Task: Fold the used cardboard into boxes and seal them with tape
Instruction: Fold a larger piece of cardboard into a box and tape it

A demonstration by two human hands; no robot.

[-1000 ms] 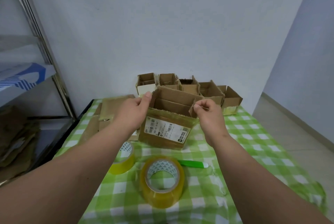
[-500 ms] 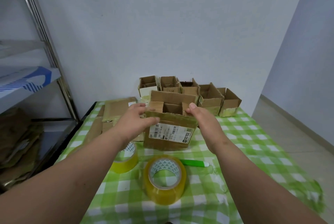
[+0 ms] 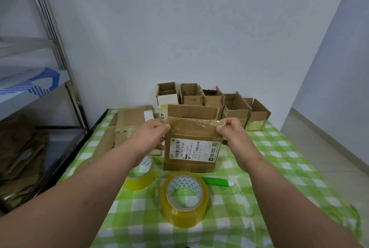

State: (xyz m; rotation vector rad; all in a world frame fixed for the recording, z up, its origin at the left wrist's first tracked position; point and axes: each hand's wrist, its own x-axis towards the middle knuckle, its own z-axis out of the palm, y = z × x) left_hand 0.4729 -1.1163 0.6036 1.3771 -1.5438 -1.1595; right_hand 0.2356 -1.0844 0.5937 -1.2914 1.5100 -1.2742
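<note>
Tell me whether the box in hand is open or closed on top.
Open: the box has its near flap pinched upright by both hands, far flap standing too.

Box (image 3: pixel 192 143) mid-table; two tape rolls (image 3: pixel 184 199) before it; open boxes (image 3: pixel 235 105) behind.

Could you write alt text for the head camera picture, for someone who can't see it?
Two hands, left hand and right hand, pinch the near flap of a cardboard box on a green checked table, with two tape rolls in front.
</note>
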